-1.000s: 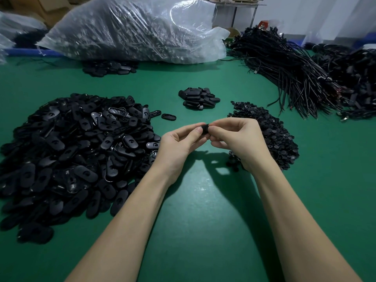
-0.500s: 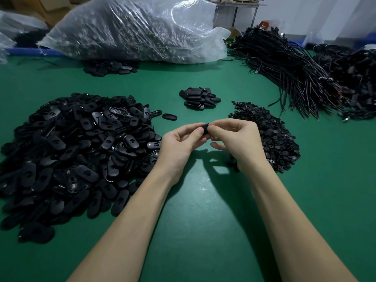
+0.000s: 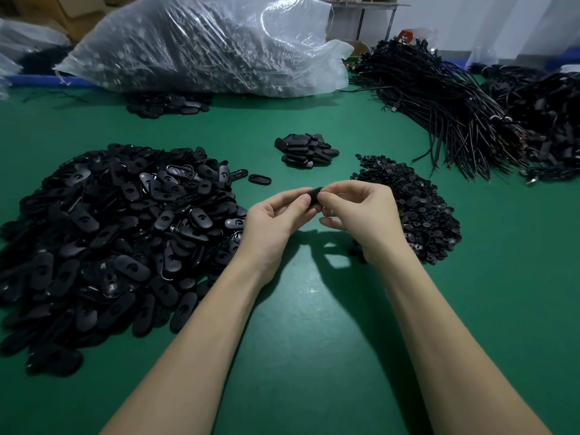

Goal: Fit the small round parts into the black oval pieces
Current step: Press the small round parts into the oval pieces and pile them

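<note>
No real change over the last second: both my hands are still together above the middle of the green worktop (image 3: 301, 324), same pose, same spot. So I read this as still mid-press on one piece, not seated yet.

State now:
- left hand (image 3: 273, 218): thumb and fingers curled, pinching one end of a small black oval plastic piece (image 3: 314, 196).
- right hand (image 3: 361, 215): fingers curled, pinching the other end of the same piece. Whether a small round part is under my fingertips I cannot tell; it's hidden.
- The piece is held off the worktop, between the two piles.

Stock:
- big heap of black oval plastic pieces (image 3: 103, 233) toward the left edge, with one loose oval ring (image 3: 260, 179) just beside its far side.
- heap of small black round parts (image 3: 417, 208) toward the right, just behind my right hand.
- small pile of black oval pieces (image 3: 307, 150) past my hands toward the far edge; probably the finished ones, judging by how few there are.
- clear plastic sack of parts (image 3: 201, 45) and bundle of black cables (image 3: 445, 111) along the far edge, not involved.

Judgement: early in the job; the left heap dwarfs the far pile. Next call is confirming the round part clicks in flush before dropping the piece on the far pile.
</note>
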